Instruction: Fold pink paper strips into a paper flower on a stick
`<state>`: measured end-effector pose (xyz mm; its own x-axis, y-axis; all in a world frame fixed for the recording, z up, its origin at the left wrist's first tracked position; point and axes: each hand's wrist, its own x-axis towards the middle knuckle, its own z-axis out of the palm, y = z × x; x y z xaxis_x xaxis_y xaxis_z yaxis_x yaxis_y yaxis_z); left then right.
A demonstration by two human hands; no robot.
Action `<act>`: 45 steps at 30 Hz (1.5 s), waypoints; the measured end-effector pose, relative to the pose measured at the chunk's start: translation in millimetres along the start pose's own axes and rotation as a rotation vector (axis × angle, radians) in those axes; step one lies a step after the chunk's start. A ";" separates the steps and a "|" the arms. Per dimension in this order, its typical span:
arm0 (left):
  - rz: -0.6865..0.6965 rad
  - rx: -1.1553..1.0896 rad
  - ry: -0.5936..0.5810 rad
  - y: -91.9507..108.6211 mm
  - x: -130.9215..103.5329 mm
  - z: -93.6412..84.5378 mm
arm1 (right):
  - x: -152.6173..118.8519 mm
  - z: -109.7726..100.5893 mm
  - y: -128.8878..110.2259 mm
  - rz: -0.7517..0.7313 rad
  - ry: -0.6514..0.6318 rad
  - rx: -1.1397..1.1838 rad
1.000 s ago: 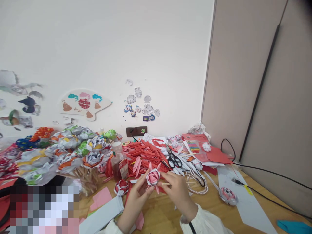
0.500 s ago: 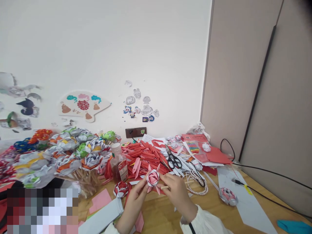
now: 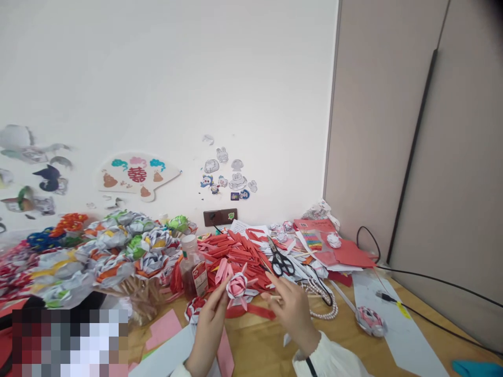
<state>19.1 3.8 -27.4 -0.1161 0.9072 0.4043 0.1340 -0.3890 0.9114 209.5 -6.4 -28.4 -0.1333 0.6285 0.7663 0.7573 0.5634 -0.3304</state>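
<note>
Pinched between the thumb and fingers of my left hand (image 3: pixel 210 322) is a folded paper flower (image 3: pixel 237 286), pink and white, with pointed pink petals sticking out around its round centre. My right hand (image 3: pixel 291 306) is apart from the flower, to its right. Its index finger points forward while the other fingers curl around a thin wooden stick (image 3: pixel 276 297), whose tip pokes out to the left. Just beyond both hands lies a heap of folded red paper strips (image 3: pixel 236 256). A red and white paper flower (image 3: pixel 194 309) sits partly hidden behind my left hand.
Black-handled scissors (image 3: pixel 282 263) lie on the strips, near a bottle (image 3: pixel 193 269) and a pearl string (image 3: pixel 328 314). Bunched paper flowers (image 3: pixel 121 246) fill the left. White paper (image 3: pixel 165 356) lies in front; another flower (image 3: pixel 370 320) and a black cable (image 3: pixel 428 325) are right.
My hands have moved apart: the left shifted slightly left with the flower, while the right drew away from it and its index finger straightened.
</note>
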 end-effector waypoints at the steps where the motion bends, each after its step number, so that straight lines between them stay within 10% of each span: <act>1: -0.002 -0.012 0.033 -0.9 2.0 -2.2 | -0.4 1.1 1.0 -0.004 -0.016 0.036; 10: 0.047 -0.104 0.235 -13.2 11.4 -12.1 | -13.8 38.7 4.2 -0.144 -0.354 0.150; 17: 0.104 -0.003 0.029 -10.0 -1.5 -0.2 | 0.4 40.6 0.7 0.374 -0.132 0.827; 24: 0.150 0.146 -0.193 -17.2 -8.5 10.2 | 8.9 37.9 5.6 0.570 -0.059 1.035; 32: 0.217 0.315 -0.358 -9.1 -9.0 2.7 | 13.8 20.6 2.0 0.475 -0.112 0.918; 39: 0.344 0.385 -0.096 -2.3 5.0 -6.2 | 12.5 11.3 -2.6 0.253 -0.132 0.429; 45: 0.493 0.532 -0.283 -4.5 5.6 8.5 | 9.1 14.0 -11.2 0.110 -0.219 0.220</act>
<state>26.2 12.0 -29.9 0.3254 0.6833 0.6536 0.5678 -0.6939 0.4427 190.9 0.6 -25.4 -0.2112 0.7790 0.5903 0.6213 0.5732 -0.5342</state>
